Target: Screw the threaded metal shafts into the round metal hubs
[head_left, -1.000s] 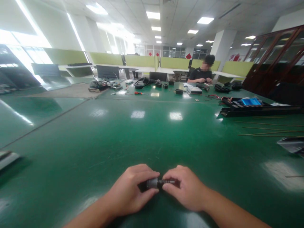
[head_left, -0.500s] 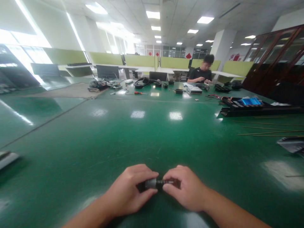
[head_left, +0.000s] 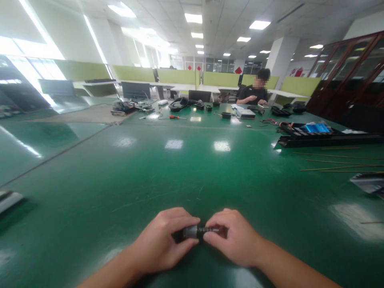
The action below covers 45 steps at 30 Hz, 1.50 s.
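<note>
The left grip is closed on a grey cylinder, thumb on the near side, fingers on the far side. The right grip is closed around the thin shaft that projects from the cylinder. Cylinder and shaft lie in line between the grips, over the worktop (surface contact cannot be told). A screwdriver lies well beyond the grips; thin rods lie well apart, to the right of the right grip.

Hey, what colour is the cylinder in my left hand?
Mostly grey; the cylinder shows best in the head view.
</note>
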### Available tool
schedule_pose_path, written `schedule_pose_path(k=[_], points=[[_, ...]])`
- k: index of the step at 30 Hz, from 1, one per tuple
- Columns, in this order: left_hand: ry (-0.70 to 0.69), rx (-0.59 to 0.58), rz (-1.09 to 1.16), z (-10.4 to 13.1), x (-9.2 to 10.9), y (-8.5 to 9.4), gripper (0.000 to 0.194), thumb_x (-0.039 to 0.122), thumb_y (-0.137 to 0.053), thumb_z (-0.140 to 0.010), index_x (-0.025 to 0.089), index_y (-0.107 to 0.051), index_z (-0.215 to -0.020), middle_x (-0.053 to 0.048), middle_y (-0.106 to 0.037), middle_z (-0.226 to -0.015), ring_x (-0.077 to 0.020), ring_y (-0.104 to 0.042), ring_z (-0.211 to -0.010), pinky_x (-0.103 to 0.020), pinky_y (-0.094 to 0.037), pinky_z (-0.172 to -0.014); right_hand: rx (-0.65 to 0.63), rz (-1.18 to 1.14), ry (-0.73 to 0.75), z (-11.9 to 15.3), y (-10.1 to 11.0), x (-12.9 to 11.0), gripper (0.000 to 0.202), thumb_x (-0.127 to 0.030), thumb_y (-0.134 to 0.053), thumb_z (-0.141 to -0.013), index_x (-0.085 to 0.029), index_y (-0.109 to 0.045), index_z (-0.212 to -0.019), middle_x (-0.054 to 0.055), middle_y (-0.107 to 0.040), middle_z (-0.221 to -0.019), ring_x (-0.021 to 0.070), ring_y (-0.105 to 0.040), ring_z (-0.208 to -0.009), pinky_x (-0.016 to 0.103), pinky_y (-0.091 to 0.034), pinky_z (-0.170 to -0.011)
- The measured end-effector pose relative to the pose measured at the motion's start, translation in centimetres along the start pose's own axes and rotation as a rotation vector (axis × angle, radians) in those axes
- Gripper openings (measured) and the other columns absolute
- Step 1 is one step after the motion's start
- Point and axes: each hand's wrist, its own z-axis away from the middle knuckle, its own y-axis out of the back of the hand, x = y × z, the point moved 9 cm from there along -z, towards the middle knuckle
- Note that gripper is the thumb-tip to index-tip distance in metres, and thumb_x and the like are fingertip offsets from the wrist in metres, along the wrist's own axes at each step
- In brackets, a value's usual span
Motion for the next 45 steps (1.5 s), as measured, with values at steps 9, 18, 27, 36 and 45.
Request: schedule_pose_path(k=[9,18,27,36,45], points=[[0.009,-0.017,0.003,0.09,-0.18,-0.10,0.026,0.022,-0.067,-0.087,0.020,-0.070,-0.113,-0.006,-0.072,-0.088,-0.0178,-0.065,-0.077,-0.026,-0.049,-0.067,-0.013,0.004,0.003,0.07,-0.17,0.11,0.016,-0.032,-0.067,-0.091,-0.021,-0.074,-0.080,-0.003,-0.070,-0.071,0.0137,-0.058,-0.064,0.028,-0.036,-0.069],[0.014,-0.019,-0.007,0.23,-0.44,-0.13,0.026,0.023,-0.068,-0.087,0.020,-0.071,-0.112,-0.006,-0.073,-0.089,-0.0180,-0.065,-0.078,-0.027,-0.049,-0.069,0.015,-0.025,0.001,-0.08,-0.04,0.13,0.016,-0.029,-0.068,-0.090,-0.020,-0.074,-0.078,-0.002,-0.069,-0.069,0.0136,-0.057,-0.064,0.027,-0.036,-0.067],[0.019,-0.018,-0.019,0.32,-0.70,-0.01,0.027,0.022,-0.069,-0.087,0.021,-0.070,-0.114,-0.005,-0.072,-0.090,-0.0169,-0.065,-0.079,-0.026,-0.050,-0.070,0.022,-0.039,-0.005,-0.16,0.19,0.12,0.016,-0.029,-0.068,-0.089,-0.019,-0.074,-0.078,-0.001,-0.068,-0.067,0.0133,-0.056,-0.061,0.026,-0.035,-0.064],[0.030,-0.014,-0.002,0.33,-0.88,0.13,0.026,0.023,-0.070,-0.087,0.020,-0.071,-0.113,-0.005,-0.072,-0.089,-0.0169,-0.065,-0.078,-0.026,-0.050,-0.069,0.022,-0.055,-0.019,-0.12,0.25,0.21,0.014,-0.027,-0.069,-0.088,-0.019,-0.075,-0.079,-0.001,-0.068,-0.066,0.0132,-0.057,-0.062,0.025,-0.037,-0.062],[0.024,-0.035,-0.013,0.31,-0.76,0.08,0.025,0.023,-0.069,-0.087,0.020,-0.071,-0.112,-0.005,-0.072,-0.088,-0.0164,-0.065,-0.077,-0.026,-0.049,-0.068,0.016,-0.040,-0.019,-0.14,0.21,0.25,0.015,-0.027,-0.069,-0.088,-0.019,-0.074,-0.077,-0.001,-0.066,-0.065,0.0132,-0.056,-0.061,0.026,-0.036,-0.062]])
